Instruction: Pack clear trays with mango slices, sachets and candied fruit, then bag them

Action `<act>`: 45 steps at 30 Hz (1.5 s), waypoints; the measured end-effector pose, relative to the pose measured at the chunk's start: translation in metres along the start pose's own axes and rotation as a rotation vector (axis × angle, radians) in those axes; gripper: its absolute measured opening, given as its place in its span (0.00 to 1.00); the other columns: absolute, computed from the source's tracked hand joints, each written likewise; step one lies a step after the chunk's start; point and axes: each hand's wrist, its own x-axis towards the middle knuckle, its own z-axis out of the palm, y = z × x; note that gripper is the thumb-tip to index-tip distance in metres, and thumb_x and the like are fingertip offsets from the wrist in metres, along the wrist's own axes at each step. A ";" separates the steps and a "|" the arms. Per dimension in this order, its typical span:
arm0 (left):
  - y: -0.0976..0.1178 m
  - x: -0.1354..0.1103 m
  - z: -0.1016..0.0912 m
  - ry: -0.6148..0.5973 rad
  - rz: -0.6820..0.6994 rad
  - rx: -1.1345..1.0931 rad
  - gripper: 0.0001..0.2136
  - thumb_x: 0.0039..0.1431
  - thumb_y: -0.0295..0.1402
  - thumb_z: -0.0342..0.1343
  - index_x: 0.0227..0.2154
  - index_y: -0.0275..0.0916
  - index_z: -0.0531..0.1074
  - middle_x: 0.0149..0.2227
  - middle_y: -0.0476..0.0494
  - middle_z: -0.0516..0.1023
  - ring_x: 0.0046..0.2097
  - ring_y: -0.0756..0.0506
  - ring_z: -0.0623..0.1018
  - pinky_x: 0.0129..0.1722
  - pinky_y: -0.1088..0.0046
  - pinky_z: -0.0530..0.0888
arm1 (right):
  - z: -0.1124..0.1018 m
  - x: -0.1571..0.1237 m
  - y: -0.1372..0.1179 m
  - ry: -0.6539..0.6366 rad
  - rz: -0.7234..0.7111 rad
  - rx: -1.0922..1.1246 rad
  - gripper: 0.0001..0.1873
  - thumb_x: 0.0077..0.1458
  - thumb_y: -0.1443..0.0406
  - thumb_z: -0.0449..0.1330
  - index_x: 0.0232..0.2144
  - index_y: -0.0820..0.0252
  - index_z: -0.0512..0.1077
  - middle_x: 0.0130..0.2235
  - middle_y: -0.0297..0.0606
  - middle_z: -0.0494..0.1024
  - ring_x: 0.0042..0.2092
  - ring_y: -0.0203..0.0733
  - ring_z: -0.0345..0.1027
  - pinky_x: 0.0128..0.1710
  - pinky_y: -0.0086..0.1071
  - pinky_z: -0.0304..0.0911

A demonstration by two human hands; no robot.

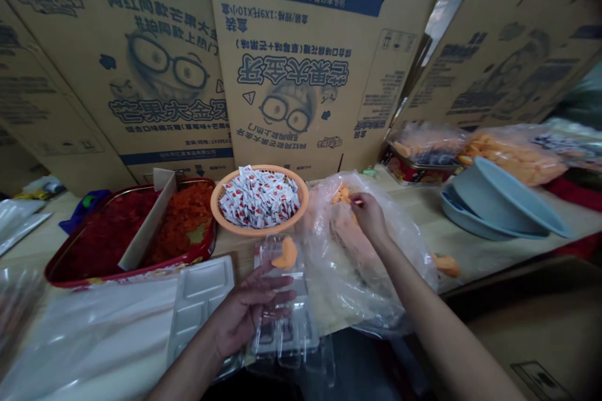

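Observation:
My left hand point(247, 316) grips a clear plastic compartment tray point(282, 319) from below, fingers curled across its side. A soft orange piece of food point(285, 254) lies in the tray's upper compartment. My right hand point(369, 216) reaches into a clear plastic bag point(362, 263), and its fingertips pinch at orange pieces point(342, 195) near the bag's mouth. The pieces inside the bag are partly blurred by the film. Another orange piece point(446, 265) lies on the table outside the bag, to the right.
An orange bowl point(277, 232) holds several red-and-white sachets. To its left, a red tray point(197, 250) holds red and orange shreds. White trays point(200, 301) lie stacked near my left hand. Grey-blue bowls point(498, 200) and bags of orange pieces point(512, 153) stand right, before cardboard boxes point(301, 62).

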 end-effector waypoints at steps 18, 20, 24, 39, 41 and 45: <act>0.018 -0.019 -0.017 -0.012 0.218 -0.078 0.22 0.46 0.18 0.55 0.46 0.39 0.66 0.50 0.38 0.70 0.50 0.38 0.71 0.49 0.54 0.67 | 0.012 -0.060 -0.075 0.109 -0.607 0.290 0.08 0.54 0.63 0.51 0.36 0.57 0.67 0.38 0.40 0.72 0.36 0.39 0.66 0.33 0.32 0.63; 0.021 -0.024 -0.019 -0.007 0.234 -0.095 0.22 0.46 0.18 0.54 0.46 0.39 0.65 0.51 0.38 0.70 0.51 0.38 0.71 0.49 0.54 0.67 | 0.019 -0.077 -0.101 0.008 -0.825 0.288 0.07 0.55 0.66 0.50 0.35 0.56 0.68 0.39 0.40 0.71 0.39 0.40 0.66 0.36 0.33 0.64; 0.024 -0.032 -0.030 0.016 0.275 -0.140 0.24 0.45 0.16 0.53 0.47 0.40 0.62 0.51 0.37 0.70 0.49 0.38 0.72 0.49 0.54 0.67 | 0.038 -0.096 -0.125 -0.126 -1.084 0.122 0.11 0.55 0.70 0.49 0.36 0.57 0.69 0.41 0.41 0.71 0.43 0.43 0.65 0.39 0.35 0.65; 0.028 -0.063 -0.061 0.022 0.286 -0.139 0.27 0.46 0.16 0.52 0.50 0.41 0.58 0.50 0.37 0.70 0.50 0.37 0.71 0.47 0.51 0.67 | 0.065 -0.089 -0.171 -0.275 -0.904 0.245 0.16 0.51 0.67 0.57 0.44 0.57 0.68 0.43 0.43 0.69 0.45 0.45 0.62 0.42 0.39 0.60; 0.027 -0.066 -0.061 0.009 0.272 -0.131 0.27 0.46 0.15 0.52 0.49 0.41 0.58 0.49 0.38 0.71 0.50 0.37 0.72 0.46 0.51 0.67 | 0.068 -0.086 -0.177 -0.403 -0.885 0.190 0.14 0.48 0.69 0.57 0.41 0.59 0.69 0.41 0.42 0.69 0.44 0.44 0.62 0.43 0.38 0.59; 0.024 -0.070 -0.061 0.006 0.251 -0.141 0.26 0.45 0.15 0.51 0.48 0.41 0.60 0.48 0.39 0.72 0.49 0.38 0.73 0.45 0.54 0.68 | 0.072 -0.092 -0.182 -0.427 -0.790 0.120 0.09 0.47 0.72 0.53 0.34 0.61 0.66 0.35 0.40 0.70 0.39 0.42 0.64 0.37 0.33 0.59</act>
